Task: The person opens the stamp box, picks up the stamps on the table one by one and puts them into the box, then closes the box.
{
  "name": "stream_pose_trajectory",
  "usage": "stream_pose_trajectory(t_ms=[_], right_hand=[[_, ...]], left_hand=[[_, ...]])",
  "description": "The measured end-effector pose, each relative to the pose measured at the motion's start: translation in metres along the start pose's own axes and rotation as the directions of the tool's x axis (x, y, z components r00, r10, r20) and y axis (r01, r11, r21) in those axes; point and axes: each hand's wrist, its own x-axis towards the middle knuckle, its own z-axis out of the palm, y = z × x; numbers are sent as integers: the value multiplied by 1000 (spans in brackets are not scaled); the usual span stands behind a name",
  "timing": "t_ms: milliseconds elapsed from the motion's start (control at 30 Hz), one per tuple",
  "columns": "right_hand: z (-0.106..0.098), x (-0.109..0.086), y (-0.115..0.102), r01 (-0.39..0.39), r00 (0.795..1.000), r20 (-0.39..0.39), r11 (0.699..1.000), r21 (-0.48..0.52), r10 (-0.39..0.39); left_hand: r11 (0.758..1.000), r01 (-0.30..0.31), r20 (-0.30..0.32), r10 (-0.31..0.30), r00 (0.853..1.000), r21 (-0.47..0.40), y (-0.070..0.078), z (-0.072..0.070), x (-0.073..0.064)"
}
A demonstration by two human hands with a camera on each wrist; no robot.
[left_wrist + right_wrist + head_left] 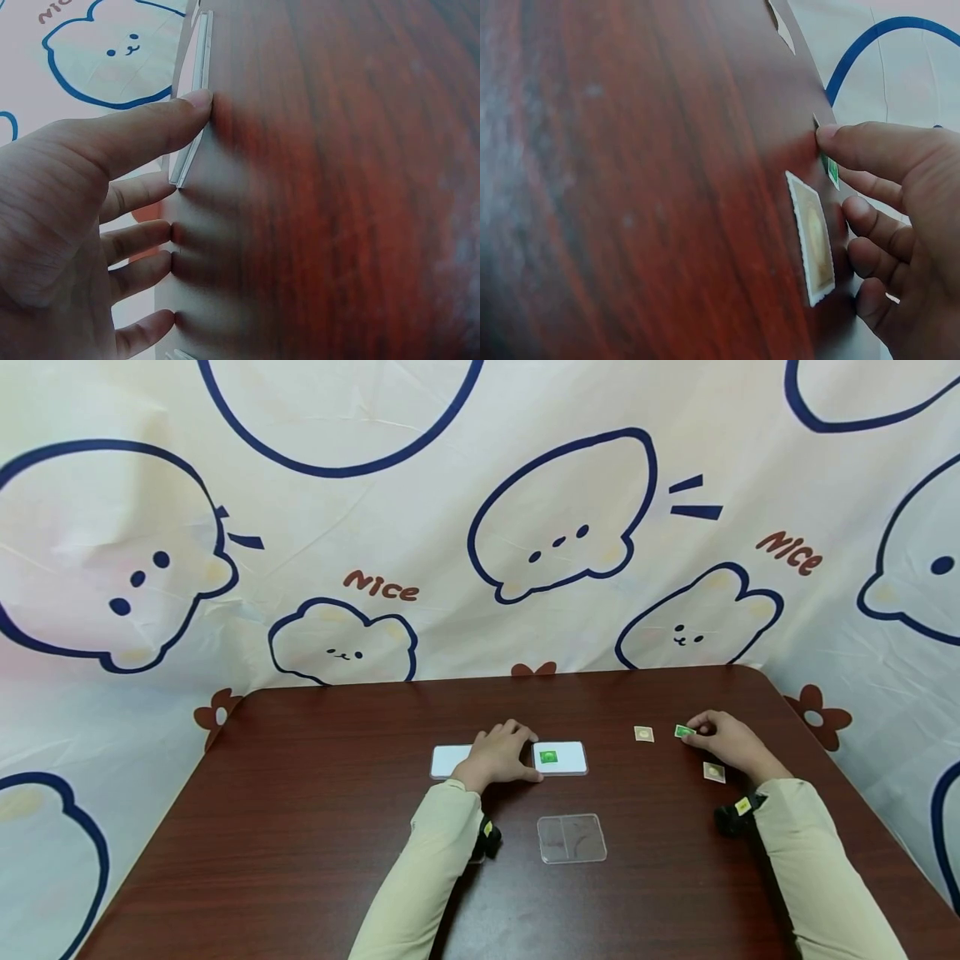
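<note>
My left hand (498, 755) grips the left end of a flat case with a white top (568, 758), thumb (165, 124) on its near edge and index finger at its far corner. Its other fingers are spread, tips on the table. A green stamp (549, 757) lies on that white top. Farther right, my right hand (727, 745) pinches another green stamp (833, 171) between thumb and index finger, at the tabletop. Just below that hand lies a beige stamp (811, 238) with perforated edges. To its left is a second beige stamp (643, 734).
Partly behind the left hand lies another white-topped case (448, 761). A clear plastic lid (572, 839) rests nearer me on the dark wooden table (315, 843). Part of another clear piece shows beside the left wrist camera. A printed cloth (450, 527) hangs behind the table.
</note>
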Motion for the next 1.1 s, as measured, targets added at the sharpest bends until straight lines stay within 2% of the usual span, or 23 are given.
stream_pose_trajectory(t_ms=[367,633,867,1100], right_hand=[[-1,-5,-6,32,999,0,999,26,-32],[2,-11,-29,110,994,-1,994,0,-110],[8,-12,-50,147,989,1,989,-21,-147],[15,-11,-72,232,973,15,973,-4,-232]], left_hand=[[1000,-1,-1,1,1000,-7,0,-1,0],[1000,-1,3,1,1000,2,-1,0,0],[1000,0,1,0,1000,5,-1,0,0],[1000,-5,5,5,1000,2,0,-1,-1]])
